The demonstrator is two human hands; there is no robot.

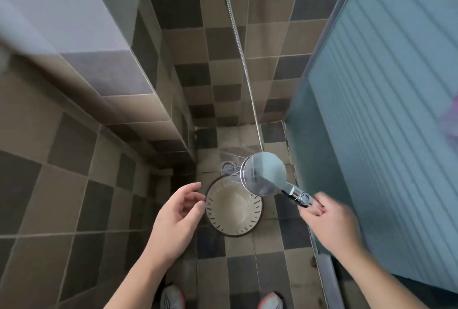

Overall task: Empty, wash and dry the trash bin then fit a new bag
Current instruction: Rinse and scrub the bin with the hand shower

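A round cream trash bin [231, 206] with a dark rim and slotted sides stands upright on the tiled shower floor, seen from above, with nothing visible inside. My right hand [329, 219] grips the handle of a chrome shower head [264, 175], which hangs over the bin's far right edge. Thin water jets spray from it toward the floor drain [226, 166]. My left hand [178, 214] hovers just left of the bin's rim, fingers loosely curled, holding nothing.
A metal hose [244, 66] runs up from the shower head along the back wall. Tiled walls close in at left and behind. A frosted glass door [384, 115] stands at right. My shoes [171, 297] are at the bottom edge.
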